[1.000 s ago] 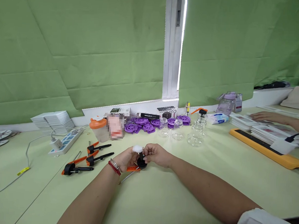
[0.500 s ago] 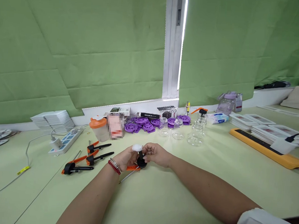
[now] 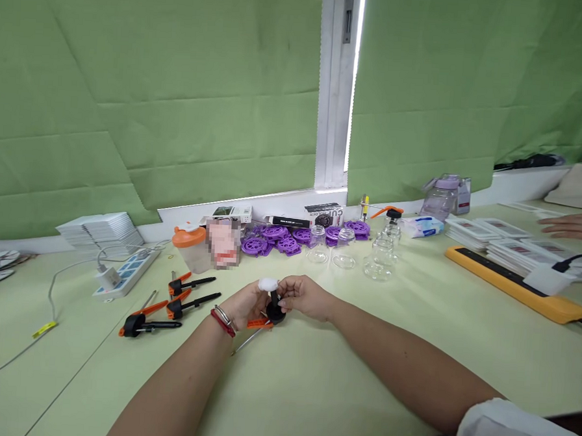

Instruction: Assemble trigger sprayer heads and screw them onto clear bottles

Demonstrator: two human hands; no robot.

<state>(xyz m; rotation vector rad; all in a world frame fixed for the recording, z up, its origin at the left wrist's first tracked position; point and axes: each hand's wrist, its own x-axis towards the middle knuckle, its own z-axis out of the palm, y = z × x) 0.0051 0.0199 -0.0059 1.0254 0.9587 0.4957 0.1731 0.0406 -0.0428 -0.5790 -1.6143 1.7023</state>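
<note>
Both hands meet over the table around a black-and-orange lever cap (image 3: 275,312) with a short black stem pointing up. My left hand (image 3: 245,305) is closed on it from the left. From the right, my right hand (image 3: 305,298) pinches at the stem with thumb and fingers. A white, soft-looking piece (image 3: 268,284) covers the stem's top; whether it is cotton or tissue I cannot tell. The orange lever (image 3: 260,324) and a thin metal rod (image 3: 247,343) stick out low on the left. Several similar black-and-orange lever caps (image 3: 175,308) lie left of my hands.
Glass bottles (image 3: 379,262), purple slotted discs (image 3: 288,244) and an orange-lidded cup (image 3: 190,250) stand toward the window. A white power strip (image 3: 135,270) lies left, a yellow one (image 3: 507,281) right. Another person's hand (image 3: 574,227) is over white-framed cards (image 3: 502,230) at the right.
Another person's hand has come into view at the right edge. My hands keep nearly the same grip on the lever cap; the view has shifted slightly.
</note>
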